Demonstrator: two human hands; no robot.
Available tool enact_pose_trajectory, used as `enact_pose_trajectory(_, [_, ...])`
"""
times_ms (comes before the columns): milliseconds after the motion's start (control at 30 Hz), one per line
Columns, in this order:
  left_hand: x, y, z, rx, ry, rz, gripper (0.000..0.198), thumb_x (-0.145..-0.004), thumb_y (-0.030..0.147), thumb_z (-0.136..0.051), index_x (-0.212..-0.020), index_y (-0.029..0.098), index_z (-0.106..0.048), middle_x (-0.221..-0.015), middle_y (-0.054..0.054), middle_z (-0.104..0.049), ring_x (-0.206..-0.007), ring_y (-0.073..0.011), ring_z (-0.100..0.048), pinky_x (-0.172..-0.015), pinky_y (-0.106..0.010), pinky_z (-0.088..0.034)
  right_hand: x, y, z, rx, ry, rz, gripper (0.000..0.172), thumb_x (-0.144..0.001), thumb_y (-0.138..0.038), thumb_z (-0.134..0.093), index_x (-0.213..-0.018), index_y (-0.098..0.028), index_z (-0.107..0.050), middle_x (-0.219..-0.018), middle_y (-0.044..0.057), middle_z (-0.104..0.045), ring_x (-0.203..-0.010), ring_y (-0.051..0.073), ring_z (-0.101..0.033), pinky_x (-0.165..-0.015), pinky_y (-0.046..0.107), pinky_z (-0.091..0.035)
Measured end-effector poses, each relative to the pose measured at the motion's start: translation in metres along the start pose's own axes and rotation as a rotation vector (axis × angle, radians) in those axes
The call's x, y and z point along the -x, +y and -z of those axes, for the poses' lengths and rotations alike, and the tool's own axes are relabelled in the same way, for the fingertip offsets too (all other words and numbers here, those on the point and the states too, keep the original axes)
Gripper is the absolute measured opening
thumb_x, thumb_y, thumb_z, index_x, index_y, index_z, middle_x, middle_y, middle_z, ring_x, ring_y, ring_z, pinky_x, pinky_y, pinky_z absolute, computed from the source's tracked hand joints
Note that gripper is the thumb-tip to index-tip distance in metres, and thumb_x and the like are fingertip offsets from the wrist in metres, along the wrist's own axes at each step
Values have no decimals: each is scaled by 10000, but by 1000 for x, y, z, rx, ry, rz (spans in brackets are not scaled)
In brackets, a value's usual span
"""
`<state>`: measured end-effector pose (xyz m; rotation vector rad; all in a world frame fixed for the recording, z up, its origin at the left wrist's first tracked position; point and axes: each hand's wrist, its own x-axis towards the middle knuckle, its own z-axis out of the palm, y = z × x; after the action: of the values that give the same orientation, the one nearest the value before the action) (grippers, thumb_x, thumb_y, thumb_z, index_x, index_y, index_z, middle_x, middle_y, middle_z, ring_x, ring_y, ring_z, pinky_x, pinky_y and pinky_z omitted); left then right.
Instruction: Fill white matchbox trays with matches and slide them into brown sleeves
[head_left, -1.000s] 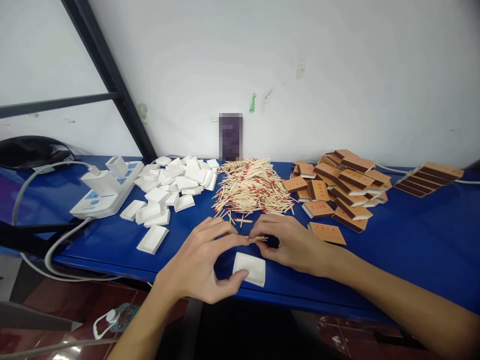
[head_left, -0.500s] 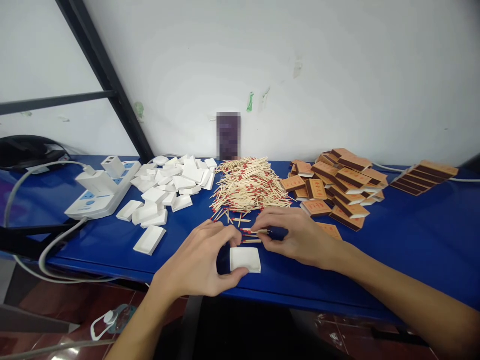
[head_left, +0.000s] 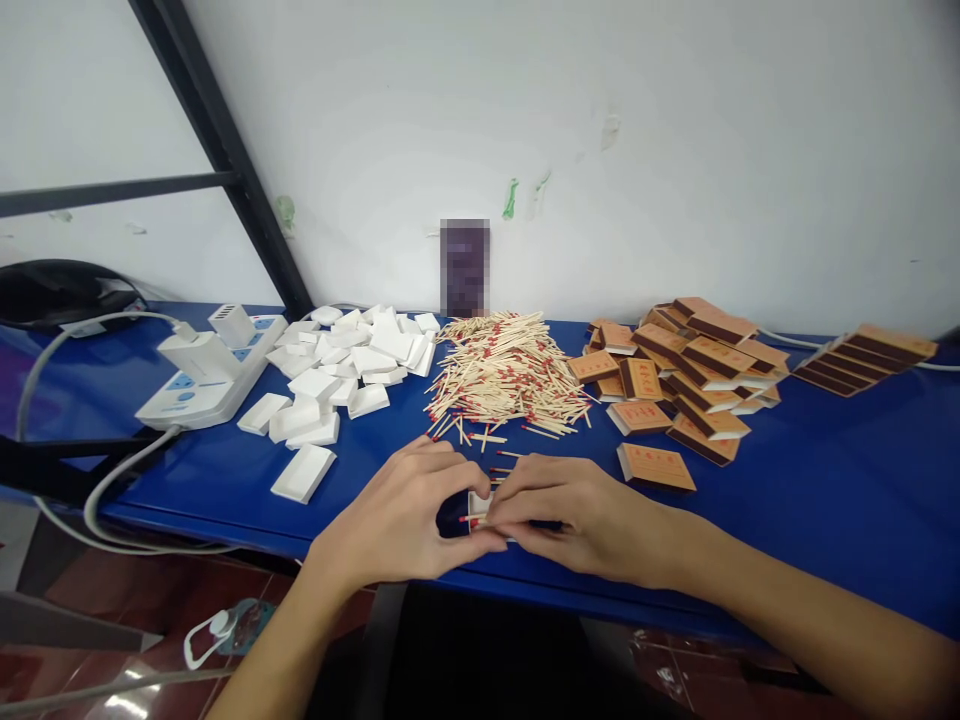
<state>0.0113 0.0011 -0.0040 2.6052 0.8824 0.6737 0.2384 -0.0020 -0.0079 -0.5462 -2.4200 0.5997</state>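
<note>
One white tray (head_left: pixel 478 502) between two hands, at least two match heads showing at it.
The tray lies on the blue table (head_left: pixel 825 490), before the match pile (head_left: pixel 510 370). The right hand (head_left: pixel 566 510) pinches matches (head_left: pixel 469 518) at the tray and covers most of it; the left hand (head_left: pixel 405 510) curves around its left end, thumb and fingers apart, and whether they press on it cannot be told. At least three loose sticks (head_left: pixel 510 454) lie just beyond the right hand. Pile, heaped trays (head_left: pixel 390 338) and heaped matchboxes (head_left: pixel 716 355) overlap too much to count. One slanted row of matchboxes (head_left: pixel 862 360) stands far right; one power strip (head_left: pixel 180 405) bearing two plugs (head_left: pixel 201 357) lies left.
</note>
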Motion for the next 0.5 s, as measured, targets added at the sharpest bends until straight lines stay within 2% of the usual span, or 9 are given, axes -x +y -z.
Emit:
enact_pose_trajectory(133, [0,0,0,8,-26,7,259,-827,423,-767,-868,212,-622,-846,30,-682,-811,-158,-634,-858,-324,-391,1,2,-1,16,32,15,143,-942,-152,-598,-973,-198,-730,-924,43,-762,-875,164,-672,-814,308,-546])
enact_pose_trajectory(233, [0,0,0,5,-30,5,264,-830,429,-765,-855,209,-620,-858,35,-681,-825,-155,-635,-867,-322,-382,1,1,2,80,61,27,142,-926,-142,-593,-910,-191,-726,-837,40,-746,-802,172,-630,-776,332,-522])
enact_pose_trajectory(333, [0,0,0,-6,-31,5,263,-833,433,-759,-862,210,-623,-878,35,-684,-843,-160,-640,-901,-334,-371,-1,-2,5,136,17,-2,155,-903,-135,-593,-853,-206,-723,-756,23,-727,-759,181,-560,-722,339,-483])
enact_pose_trajectory(500, [-1,2,1,-19,-32,13,245,-840,418,-749,-858,205,-628,-872,28,-687,-838,-169,-643,-868,-333,-381,-2,-2,4,154,-13,-31,171,-921,-157,-582,-862,-212,-734,-748,16,-729,-745,179,-525,-734,344,-456])
